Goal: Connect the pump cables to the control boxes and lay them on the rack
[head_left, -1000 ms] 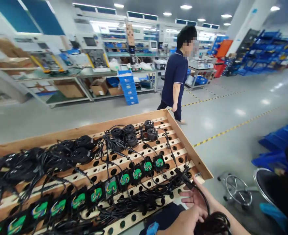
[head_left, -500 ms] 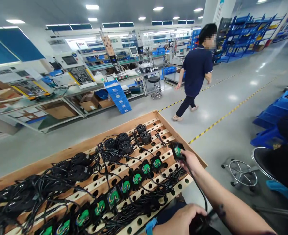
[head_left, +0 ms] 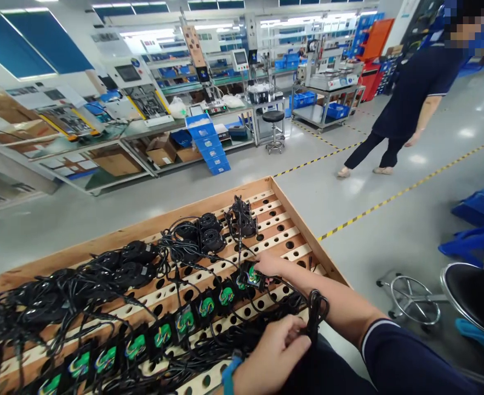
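Observation:
My right hand [head_left: 269, 265] is closed on a black housing with a green circuit board and coloured wires [head_left: 252, 274], at the right end of a row of similar housings [head_left: 206, 307] in the wooden rack. Close to my body, my left hand [head_left: 280, 351], with a blue band at the wrist, has its fingers curled around a bundled black cable [head_left: 316, 312]. Part of that bundle sits behind the fingers. The slatted wooden rack [head_left: 301, 211] has round holes in its strips. Black cables [head_left: 221, 348] lie along its near side.
Round black units with tangled cables [head_left: 138, 269] fill the rack's far left. A person in dark clothes [head_left: 414, 99] walks at the upper right. A wheeled stool [head_left: 410, 299] and blue bins [head_left: 476, 241] stand to the right. Workbenches with machines [head_left: 143, 99] line the back.
My right hand has moved left with the housing, down to the row's end. My left hand has shifted left and up with the cable. The walking person has moved right.

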The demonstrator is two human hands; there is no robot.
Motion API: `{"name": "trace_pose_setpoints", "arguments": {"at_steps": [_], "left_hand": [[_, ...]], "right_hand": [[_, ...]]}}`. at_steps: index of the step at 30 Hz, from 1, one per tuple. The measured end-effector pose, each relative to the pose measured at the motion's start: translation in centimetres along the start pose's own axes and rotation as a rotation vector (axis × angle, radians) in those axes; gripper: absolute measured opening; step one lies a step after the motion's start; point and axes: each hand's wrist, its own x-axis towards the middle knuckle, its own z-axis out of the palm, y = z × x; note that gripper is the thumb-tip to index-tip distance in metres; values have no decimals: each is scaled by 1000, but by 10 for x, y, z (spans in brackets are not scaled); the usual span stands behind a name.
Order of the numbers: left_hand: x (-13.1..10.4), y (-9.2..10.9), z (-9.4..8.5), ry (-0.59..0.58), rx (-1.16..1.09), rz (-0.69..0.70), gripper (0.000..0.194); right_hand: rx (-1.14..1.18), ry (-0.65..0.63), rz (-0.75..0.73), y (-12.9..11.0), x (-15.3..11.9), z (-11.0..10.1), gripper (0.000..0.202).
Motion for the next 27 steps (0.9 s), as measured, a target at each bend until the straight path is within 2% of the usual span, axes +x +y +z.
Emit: {"name": "trace_pose_setpoints", "arguments": {"at_steps": [1,3,5,6,7,9,11,13,16,18,20,23,27], "left_hand": [[5,3,-12,48,74,-22,32],[26,9,-45,258,236,39,37],[64,15,-87,547,495,227,33],[87,17,-109,643,661,296,33],[112,19,-129,688,830,302,36],[157,21,-163,690,1057,183,41],[191,21,-181,660,1177,50,45],[211,17,-180,566,1226,3,44],[225,5,-155,379,1180,-115,46],[232,-6,-136,318,1126,-258,46],[239,-18,-124,293,1095,-332,45],[246,-31,-124,276,1037,-349,45],[247,-37,-141,267,976,-324,33]], "right_hand": [[0,-32,18,7,-2,-1,16],[-10,-72,24,15,-7,-3,17],[-36,-80,17,18,-11,-6,15],[-54,-79,18,18,-13,-7,14],[-73,-78,23,18,-14,-7,13],[-105,-89,41,16,-17,-8,13],[-126,-108,49,16,-20,-9,14],[-134,-108,43,19,-23,-11,13],[-110,-71,19,29,-30,-15,13],[12,-67,6,38,-35,-14,12],[233,-99,42,47,-42,-9,11],[549,-139,140,60,-55,2,13],[743,-105,151,71,-74,9,17]]}}
